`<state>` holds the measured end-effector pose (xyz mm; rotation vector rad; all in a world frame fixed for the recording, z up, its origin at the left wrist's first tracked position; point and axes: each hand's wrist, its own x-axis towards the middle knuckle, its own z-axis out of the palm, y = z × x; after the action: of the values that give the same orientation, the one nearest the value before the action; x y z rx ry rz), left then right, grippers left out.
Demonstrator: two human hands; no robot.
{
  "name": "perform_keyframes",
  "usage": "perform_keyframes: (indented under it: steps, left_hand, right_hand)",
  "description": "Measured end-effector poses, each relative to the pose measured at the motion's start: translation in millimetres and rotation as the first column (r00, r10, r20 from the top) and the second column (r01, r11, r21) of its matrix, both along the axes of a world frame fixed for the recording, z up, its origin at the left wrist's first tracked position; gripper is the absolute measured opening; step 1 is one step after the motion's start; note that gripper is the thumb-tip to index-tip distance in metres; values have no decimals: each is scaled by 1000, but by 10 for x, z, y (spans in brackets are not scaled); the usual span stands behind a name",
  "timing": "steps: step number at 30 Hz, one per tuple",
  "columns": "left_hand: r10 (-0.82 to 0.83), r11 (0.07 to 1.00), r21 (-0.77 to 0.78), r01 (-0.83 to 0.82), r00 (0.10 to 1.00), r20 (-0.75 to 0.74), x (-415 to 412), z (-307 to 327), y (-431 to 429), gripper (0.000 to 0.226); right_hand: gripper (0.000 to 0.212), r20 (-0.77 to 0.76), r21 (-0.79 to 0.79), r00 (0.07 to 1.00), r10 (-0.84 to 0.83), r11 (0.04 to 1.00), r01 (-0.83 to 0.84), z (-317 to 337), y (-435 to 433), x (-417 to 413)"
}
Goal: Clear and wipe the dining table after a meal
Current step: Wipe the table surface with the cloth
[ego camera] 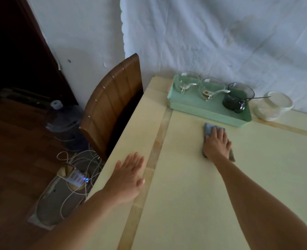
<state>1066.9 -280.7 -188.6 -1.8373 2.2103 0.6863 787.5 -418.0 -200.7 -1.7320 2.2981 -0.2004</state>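
While the left hand [129,177] lies flat and open, fingers spread, on the near left part of the counter [185,204], the right hand [216,141] presses palm-down, fingers extended, on a grey-blue cloth [209,128] farther in. Just beyond the cloth, a green tray [208,110] carrying glass bowls [211,87] sits at the counter's far edge.

Right hand [216,144] flat on cloth [209,128], table [185,195]
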Motion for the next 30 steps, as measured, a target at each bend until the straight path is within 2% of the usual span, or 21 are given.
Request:
perform_keyframes:
  steps: [2,6,10,13,14,15,16,18,19,21,24,30]
  left_hand:
    - [-1,1000,-3,1,1000,-5,0,0,12,64]
    - [0,1000,7,0,1000,-16,8,15,1,65]
    - [5,1000,-4,-5,1000,-2,-2,15,4,65]
    - [11,1000,-8,-11,1000,-11,-6,16,14,65]
    - [12,1000,0,-12,1000,-17,-1,15,10,65]
    - [12,1000,9,-12,1000,-22,10,15,-6,65]
    - [11,1000,22,-10,1000,-29,17,19,-13,65]
    - [6,1000,31,-5,999,-38,19,16,-18,64]
    - [5,1000,18,-4,999,-33,31,5,-8,64]
    - [11,1000,-18,-12,999,-33,17,-7,18,65]
    - [21,999,-34,-22,999,-30,1,-30,42,66]
    - [29,999,-18,-30,999,-29,9,-75,26,67]
  right_hand:
    - [52,10,13,997,71,997,-71,9,-131,341]
    - [52,23,41,936,351,935,-352,16,-265,1125]
    - [51,12,58,803,596,802,-595,39,-178,1566]
    - [51,3,40,661,750,661,-750,58,-37,1530]
    - [51,9,34,638,770,638,-769,49,-20,1460]
    - [51,16,21,659,752,659,-752,49,-36,1374]
    - [53,17,1,724,690,724,-690,32,-73,1281]
    - [55,5,-53,893,449,892,-448,-14,-205,1127]
    - [55,22,-53,947,320,947,-318,-34,-283,1118]
    - [54,60,3,981,186,982,-187,-22,-429,1202]
    - [54,53,47,958,281,958,-284,20,-571,1451]
    - [54,13,68,805,593,803,-593,-22,-692,1848]
